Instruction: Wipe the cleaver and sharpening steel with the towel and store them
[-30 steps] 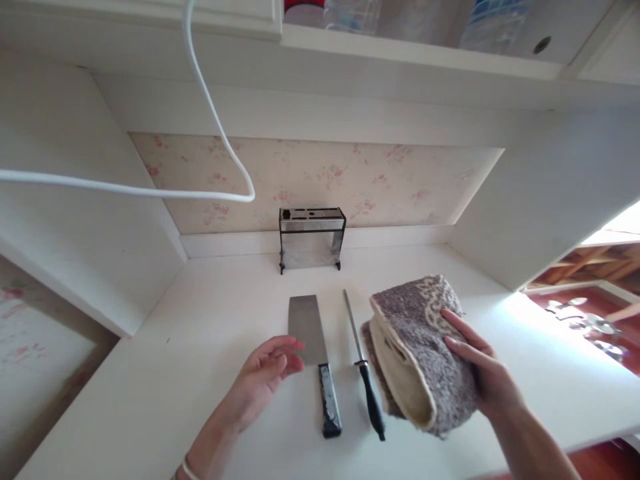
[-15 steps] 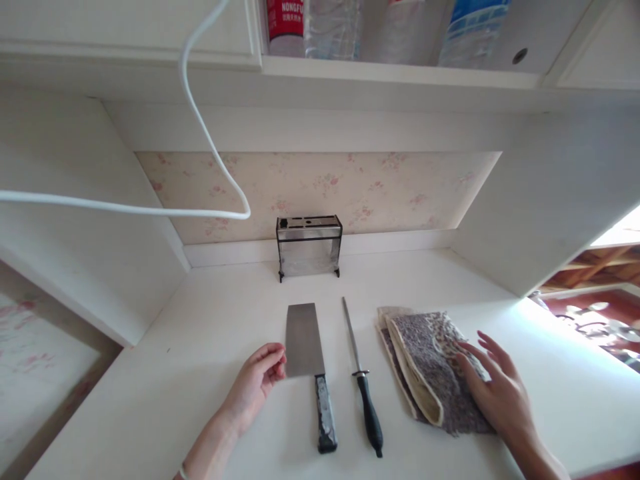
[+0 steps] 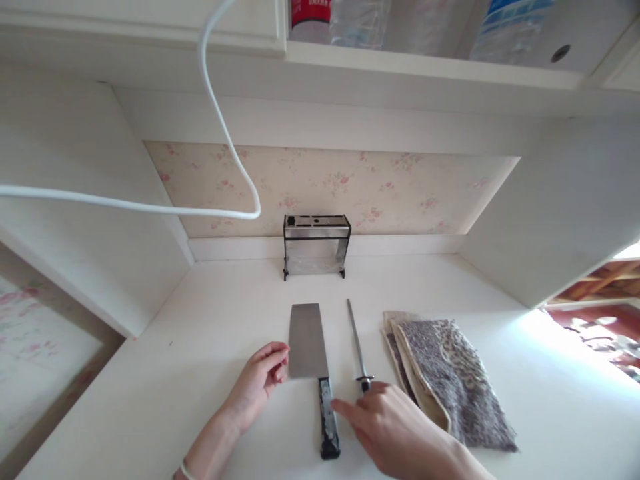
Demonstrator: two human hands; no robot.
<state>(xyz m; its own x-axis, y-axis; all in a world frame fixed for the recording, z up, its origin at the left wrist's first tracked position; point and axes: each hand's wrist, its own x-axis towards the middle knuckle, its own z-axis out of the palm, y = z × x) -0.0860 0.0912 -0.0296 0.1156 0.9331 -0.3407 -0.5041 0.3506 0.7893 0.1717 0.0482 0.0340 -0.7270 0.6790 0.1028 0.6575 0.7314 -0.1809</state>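
A cleaver [image 3: 307, 343] with a broad grey blade and a worn black handle lies flat on the white counter. My left hand [image 3: 263, 373] rests beside the blade's left edge, its fingers curled in and nothing visible in them. To the right of the cleaver lies a sharpening steel [image 3: 357, 337]; its black handle is mostly hidden under my right hand [image 3: 390, 427]. One digit of that hand stretches left to the cleaver's handle; whether it touches is unclear. The other fingers bend downward, their tips out of sight.
A folded grey-brown towel [image 3: 453, 380] lies right of the steel. Against the back wall stands a metal knife rack [image 3: 317, 233]. A white cable [image 3: 230, 140] hangs across the upper left. Bottles [image 3: 357, 23] stand on the shelf above the counter [image 3: 240, 293].
My right hand has left the towel and moved left over the sharpening steel's handle, up to the cleaver's handle. My left hand stays by the blade. The view has shifted slightly.
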